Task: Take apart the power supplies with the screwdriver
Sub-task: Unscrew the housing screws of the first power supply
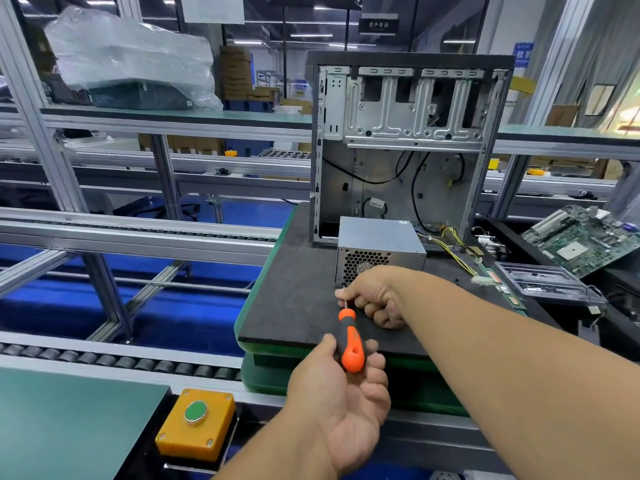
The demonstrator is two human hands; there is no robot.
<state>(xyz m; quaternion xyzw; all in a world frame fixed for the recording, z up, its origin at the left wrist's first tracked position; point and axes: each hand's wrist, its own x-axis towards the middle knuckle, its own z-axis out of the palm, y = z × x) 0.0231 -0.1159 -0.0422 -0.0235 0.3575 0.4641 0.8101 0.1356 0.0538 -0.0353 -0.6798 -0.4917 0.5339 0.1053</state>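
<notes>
A grey metal power supply (381,237) with a honeycomb fan grille lies on a black mat (294,299), just in front of an open computer case (408,133). Yellow and black wires (453,244) trail from its right side. An orange and black screwdriver (350,341) points at the supply's lower left front corner. My left hand (343,393) grips the screwdriver's handle from below. My right hand (374,296) rests against the grille face and pinches the thin shaft near its tip. The screw under the tip is hidden.
A green motherboard (581,240) leans at the right, with a clear plastic tray (540,278) and memory sticks (502,289) beside the mat. A yellow box with a green button (195,424) sits near me. A roller conveyor (104,358) runs along the left.
</notes>
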